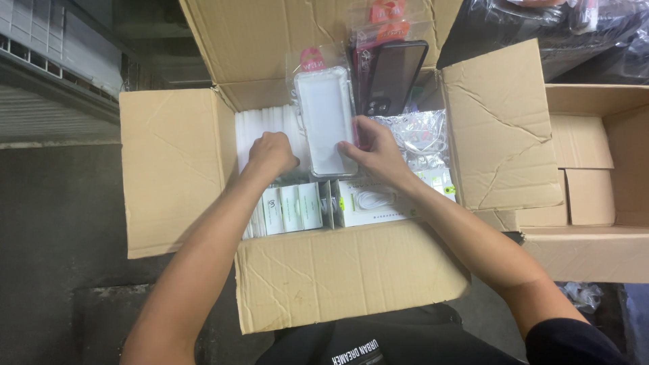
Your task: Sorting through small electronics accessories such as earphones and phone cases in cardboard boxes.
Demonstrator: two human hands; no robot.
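Contents of open cardboard box (pixel 177 169), viewed from above, four flaps folded outward, standing on a dark floor (pixel 54 223).

Item 1. Left hand (pixel 272 154): inside the box at its left half, curled into a loose fist, knuckles up, resting on a row of white packets (pixel 260 128) stacked on edge. Whether its grip encloses anything cannot be told; the fingertips are hidden.

Item 2. Small white cartons with pale green print (pixel 292 208): standing in a row at the near wall of the box, just below the left hand.

Item 3. Clear phone case in a transparent sleeve (pixel 326 122) with a pink hang tab: upright in the middle of the box, between the two hands. The sleeve leans against the packets behind it.

Item 4. Right hand (pixel 376 152): its grip is narrow, fingers pinching the right edge of the clear sleeve near its lower end, thumb on the front face.

Item 5. Dark phone case in a sleeve (pixel 394 74) with a red tab: tilted, just behind and right of the clear one, against the far flap.

Item 6. White box picturing a coiled cable (pixel 372 201): flat below the right hand.

Item 7. Bagged white cables (pixel 420 138): right compartment, beside the right hand.

Item 8. Second cardboard box (pixel 595 182): open, just right of the first.
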